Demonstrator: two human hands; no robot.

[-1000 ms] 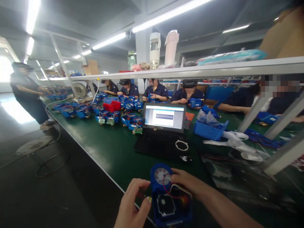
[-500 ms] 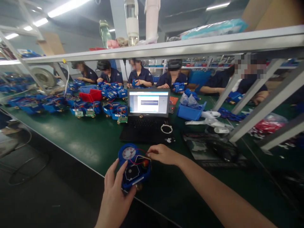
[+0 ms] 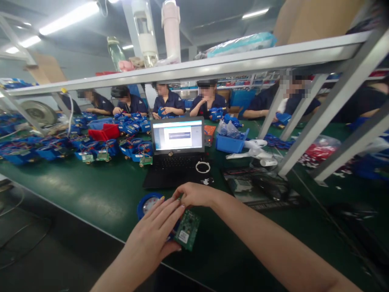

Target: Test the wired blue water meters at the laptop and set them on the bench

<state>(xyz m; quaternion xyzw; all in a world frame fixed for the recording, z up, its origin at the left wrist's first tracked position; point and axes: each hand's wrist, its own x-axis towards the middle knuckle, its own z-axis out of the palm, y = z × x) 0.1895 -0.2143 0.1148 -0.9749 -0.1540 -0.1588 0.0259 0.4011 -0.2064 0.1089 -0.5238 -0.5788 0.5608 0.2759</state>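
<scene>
In front of the laptop, a blue round-faced meter [image 3: 141,206] lies largely covered by my left hand [image 3: 158,225]. A green circuit board [image 3: 189,231] with a white label sticks out to the right from under that hand. My left fingers reach over the board's upper left edge and the thumb lies at its lower left corner. My right hand [image 3: 194,195] is closed in a pinch at the board's top, its fingertips against my left fingertips. What it pinches is hidden, and the meter's wires and inside are covered.
An open laptop [image 3: 174,172] stands just behind my hands, with a white ring [image 3: 202,167] on it. Rows of blue meters [image 3: 50,151] stand left. A blue bin [image 3: 231,142] and a mouse [image 3: 273,187] are right. Co-workers sit opposite, below an overhead shelf [image 3: 194,65].
The green circuit board has come into view beside the meter. My left hand has moved over the meter's face, and my right hand has come in against its fingers. The view has shifted right.
</scene>
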